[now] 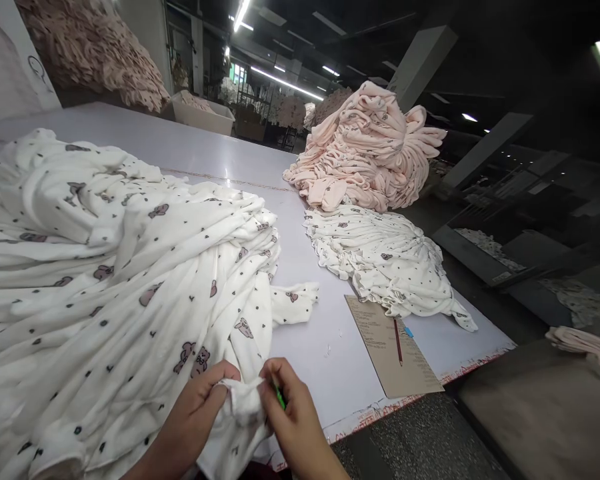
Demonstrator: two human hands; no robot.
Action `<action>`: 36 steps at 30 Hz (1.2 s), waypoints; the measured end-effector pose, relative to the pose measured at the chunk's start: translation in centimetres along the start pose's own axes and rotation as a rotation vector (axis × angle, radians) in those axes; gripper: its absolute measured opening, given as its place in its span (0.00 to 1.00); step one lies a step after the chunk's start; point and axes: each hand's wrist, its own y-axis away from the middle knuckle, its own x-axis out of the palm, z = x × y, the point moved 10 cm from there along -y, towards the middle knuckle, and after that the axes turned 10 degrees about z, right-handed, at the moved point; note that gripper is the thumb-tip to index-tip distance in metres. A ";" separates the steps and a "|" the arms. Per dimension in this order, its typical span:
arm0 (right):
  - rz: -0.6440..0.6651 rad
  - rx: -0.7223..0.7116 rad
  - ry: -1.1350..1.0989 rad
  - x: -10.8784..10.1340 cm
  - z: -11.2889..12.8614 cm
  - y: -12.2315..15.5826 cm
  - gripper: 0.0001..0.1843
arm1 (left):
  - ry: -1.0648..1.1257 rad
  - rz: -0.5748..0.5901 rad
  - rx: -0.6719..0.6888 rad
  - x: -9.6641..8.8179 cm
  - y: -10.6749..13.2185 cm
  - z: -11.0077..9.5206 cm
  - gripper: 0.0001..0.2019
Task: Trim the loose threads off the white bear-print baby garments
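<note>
My left hand (195, 407) pinches a fold of white printed fabric (130, 267) at the near edge of a large heap of the same cloth, which carries small bear and heart prints. My right hand (293, 413) grips the same fold from the right, fingers curled, with a small green tool (279, 397) showing between its fingers. Both hands are closed and sit close together at the front edge of the white table (325, 353).
A brown paper sheet (393, 350) with a red pen (398, 341) lies near the table's right edge. Behind it are a smaller white printed pile (385, 260) and a tall pink pile (370, 147). A white bin (203, 113) stands far back.
</note>
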 end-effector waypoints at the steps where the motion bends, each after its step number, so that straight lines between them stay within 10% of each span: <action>1: -0.021 0.040 -0.103 -0.1 -0.9 -0.3 0.07 | 0.070 0.025 -0.089 0.3 -0.1 0.9 0.07; 8: -0.173 -0.041 0.091 -1.7 1.0 0.2 0.10 | 0.254 0.012 -0.197 0.1 -0.1 2.4 0.11; 15: 0.068 -0.219 0.540 1.7 5.1 0.5 0.16 | 0.104 -0.080 -0.049 0.1 0.9 -0.4 0.11; 19: -0.010 -0.124 0.307 0.9 4.1 -0.6 0.04 | -0.003 0.017 -0.006 0.6 0.7 -0.3 0.09; 25: -0.086 0.058 -0.080 -0.1 2.0 -0.9 0.11 | 0.012 0.076 0.017 1.0 0.3 -0.1 0.09; 36: 0.090 0.042 0.419 0.9 2.9 1.3 0.11 | -0.020 -0.089 0.031 -0.1 1.0 -0.6 0.11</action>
